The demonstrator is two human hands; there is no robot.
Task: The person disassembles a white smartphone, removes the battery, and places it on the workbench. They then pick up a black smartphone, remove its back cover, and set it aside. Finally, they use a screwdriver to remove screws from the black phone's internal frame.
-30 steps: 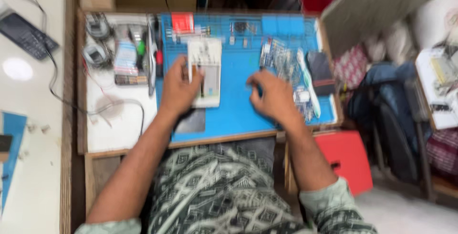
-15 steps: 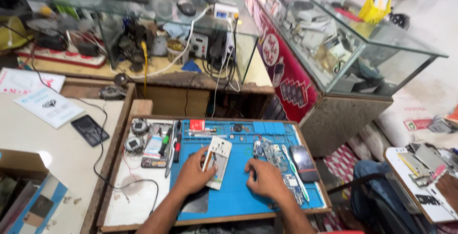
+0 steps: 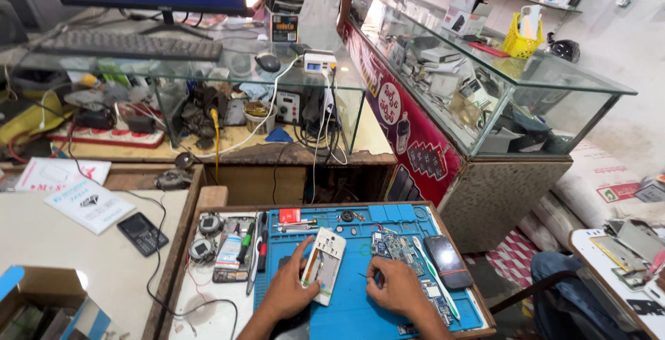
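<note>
The left hand (image 3: 291,291) grips a white phone frame (image 3: 324,265) on a blue mat (image 3: 360,312). The right hand (image 3: 395,288) pinches a thin tool (image 3: 365,276) beside a circuit board (image 3: 395,246).

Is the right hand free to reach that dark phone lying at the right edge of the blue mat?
Probably yes. The right hand rests on the blue mat, with only a circuit board and a white strip lying flat between it and the dark phone.

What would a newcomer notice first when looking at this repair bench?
First comes the bright blue work mat at the bottom centre, where the left hand steadies an opened white phone body and the right hand rests beside it, near a bare circuit board. Behind it, a glass shelf carries a keyboard over tangled cables, and a long glass display counter runs along the right.
</note>
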